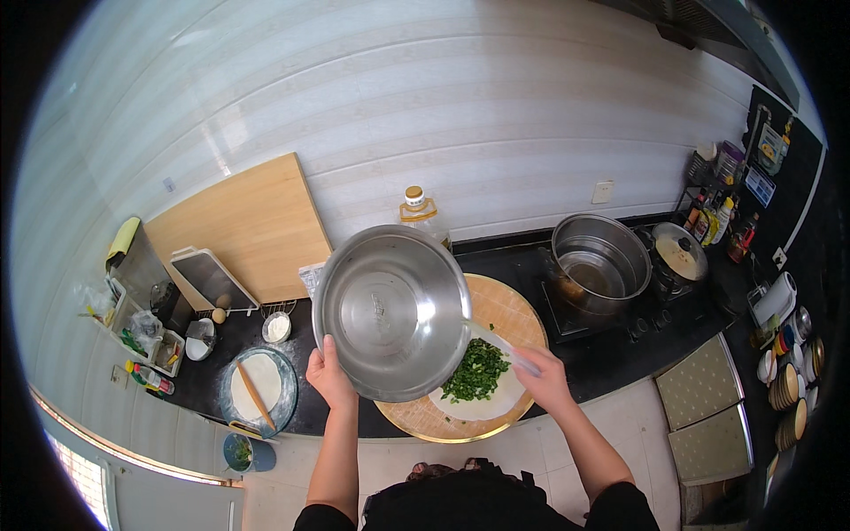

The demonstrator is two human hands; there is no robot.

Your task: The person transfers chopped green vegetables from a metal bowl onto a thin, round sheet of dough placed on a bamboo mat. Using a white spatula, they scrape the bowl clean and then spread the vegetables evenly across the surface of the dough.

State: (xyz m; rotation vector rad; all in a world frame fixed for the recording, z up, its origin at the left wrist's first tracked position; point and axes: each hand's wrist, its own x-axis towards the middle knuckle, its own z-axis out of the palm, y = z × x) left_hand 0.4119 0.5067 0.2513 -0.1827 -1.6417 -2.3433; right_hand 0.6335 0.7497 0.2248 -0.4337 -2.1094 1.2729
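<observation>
My left hand grips the lower left rim of a large stainless steel bowl, thumb on the inside. The bowl is tilted so its inner wall and base face me. A pale translucent spatula or scraper is in my right hand, its tip by the bowl's right rim. Below it, a heap of chopped green leaves lies on a thin white dough sheet. That sheet rests on a round wooden board, partly hidden by the bowl.
Left on the black counter, a rolling pin crosses another dough sheet on a floured round plate. Beyond it stands a small bowl of flour. An oil bottle stands behind. A steel pot and a lidded pan occupy the stove.
</observation>
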